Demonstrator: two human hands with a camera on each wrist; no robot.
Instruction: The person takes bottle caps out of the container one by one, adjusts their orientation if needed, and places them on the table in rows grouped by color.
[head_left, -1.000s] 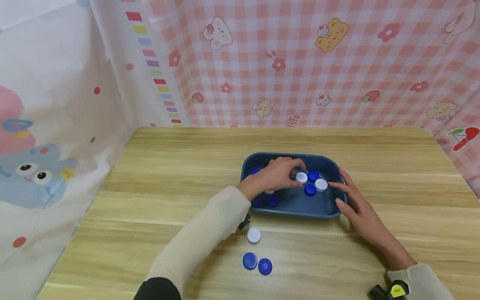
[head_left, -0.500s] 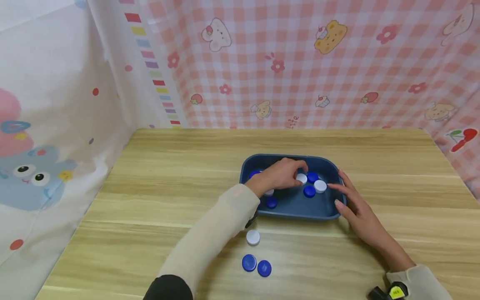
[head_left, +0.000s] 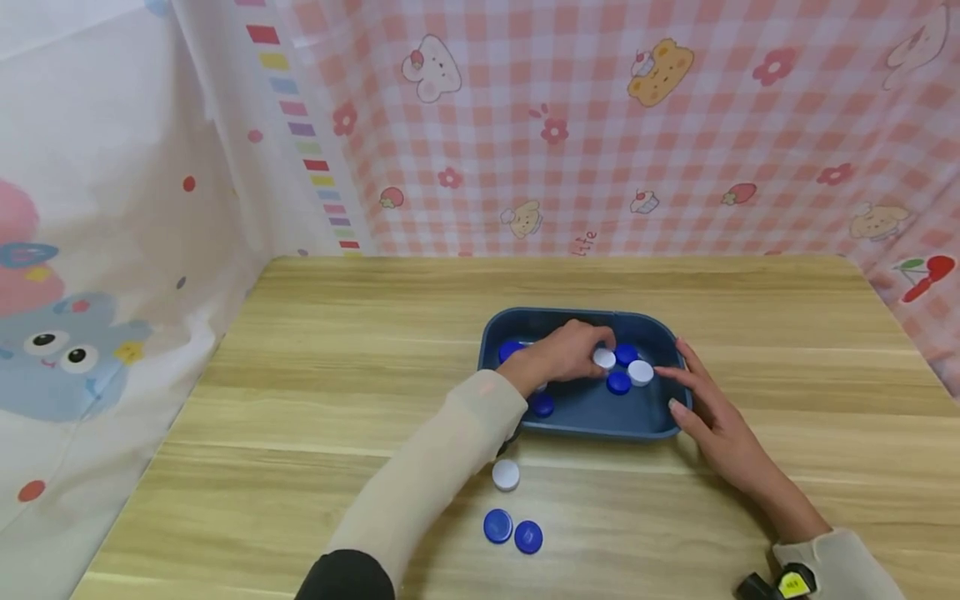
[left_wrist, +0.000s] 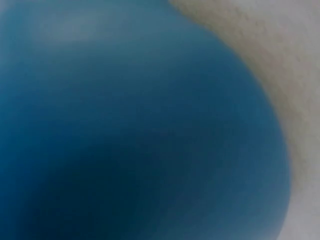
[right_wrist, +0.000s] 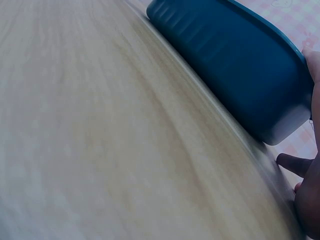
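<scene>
Inside a dark blue tray (head_left: 585, 417), my left hand (head_left: 564, 348) curls its thumb and index finger round a white bottle cap (head_left: 604, 359). Just right of it sit two blue caps (head_left: 618, 383) and another white cap (head_left: 641, 372), grouped close together. My right hand (head_left: 716, 421) lies at the tray's right end with fingers loosely extended. Its index finger reaches over the rim toward the white cap, and the thumb is at the rim. The right wrist view shows the tray's outer wall (right_wrist: 235, 65) beside those fingers. Blurred blue fills most of the left wrist view.
More blue caps (head_left: 543, 406) lie at the tray's left end, partly hidden by the left forearm. On the wooden table (head_left: 337, 350) in front are a white cap (head_left: 506, 475) and two blue caps (head_left: 498, 526). A checked cloth (head_left: 487, 125) hangs behind.
My left hand and forearm have shifted slightly right within the tray, fingers still at the white cap. The right hand stays in place at the tray's end.
</scene>
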